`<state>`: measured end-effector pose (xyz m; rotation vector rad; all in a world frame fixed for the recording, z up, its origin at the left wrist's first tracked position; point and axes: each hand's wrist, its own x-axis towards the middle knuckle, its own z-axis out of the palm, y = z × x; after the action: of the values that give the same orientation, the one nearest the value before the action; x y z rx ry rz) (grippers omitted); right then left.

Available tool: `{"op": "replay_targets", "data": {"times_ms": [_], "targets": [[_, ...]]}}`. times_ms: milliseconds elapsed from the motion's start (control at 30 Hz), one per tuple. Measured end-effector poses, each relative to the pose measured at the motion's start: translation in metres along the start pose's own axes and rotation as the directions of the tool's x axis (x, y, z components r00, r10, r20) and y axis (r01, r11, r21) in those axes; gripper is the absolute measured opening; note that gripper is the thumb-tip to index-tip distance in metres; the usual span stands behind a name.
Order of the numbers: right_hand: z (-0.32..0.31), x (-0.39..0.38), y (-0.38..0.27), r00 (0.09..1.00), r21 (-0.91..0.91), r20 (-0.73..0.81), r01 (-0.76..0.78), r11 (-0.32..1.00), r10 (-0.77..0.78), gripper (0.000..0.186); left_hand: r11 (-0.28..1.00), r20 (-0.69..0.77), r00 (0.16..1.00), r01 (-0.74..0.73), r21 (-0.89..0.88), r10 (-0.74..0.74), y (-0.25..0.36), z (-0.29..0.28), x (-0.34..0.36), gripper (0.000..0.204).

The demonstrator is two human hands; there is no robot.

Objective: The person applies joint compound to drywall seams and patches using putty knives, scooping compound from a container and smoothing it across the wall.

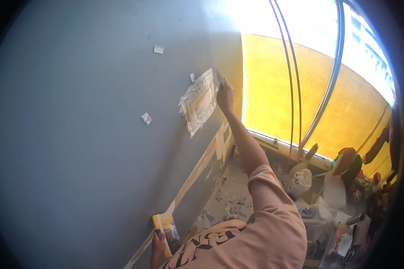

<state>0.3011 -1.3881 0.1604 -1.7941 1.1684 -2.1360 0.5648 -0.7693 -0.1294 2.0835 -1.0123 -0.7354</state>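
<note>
My right hand is raised to the grey wall, closed around a putty knife. Its blade lies at the upper right edge of a rough white filler patch, which surrounds a paler beige rectangle. Low by the wall, my left hand grips a flat plastering tool with a yellow edge and a dark handle part. Whitish paste seems to lie on it; its exact kind is hard to make out.
Small white pieces stick to the wall. A beige strip runs along its lower part. Scraps litter the floor. Bags, containers and tools crowd the right, beside a white bucket. Yellow sheeting covers the opening, with thin cords hanging before it.
</note>
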Motion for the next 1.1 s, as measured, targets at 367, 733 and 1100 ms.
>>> {"op": "replay_targets", "data": {"times_ms": [367,733,1100], "targets": [[0.054,-0.009,-0.008,0.999,-0.016,-0.036,-0.011,1.0,0.011,0.043,0.95,-0.09,0.968,0.208,-0.233,-0.234,0.057,0.022,-0.036,0.048],[0.0,-0.112,-0.155,0.969,0.2,0.249,-0.044,0.979,-0.008,0.063,0.988,-0.022,0.989,0.148,-0.033,-0.148,0.087,0.027,-0.011,0.052],[-0.115,-0.131,-0.099,0.72,0.506,0.688,-0.565,0.652,0.09,0.031,0.985,-0.088,0.996,-0.004,-0.174,-0.012,0.152,0.032,0.006,0.047]]}}
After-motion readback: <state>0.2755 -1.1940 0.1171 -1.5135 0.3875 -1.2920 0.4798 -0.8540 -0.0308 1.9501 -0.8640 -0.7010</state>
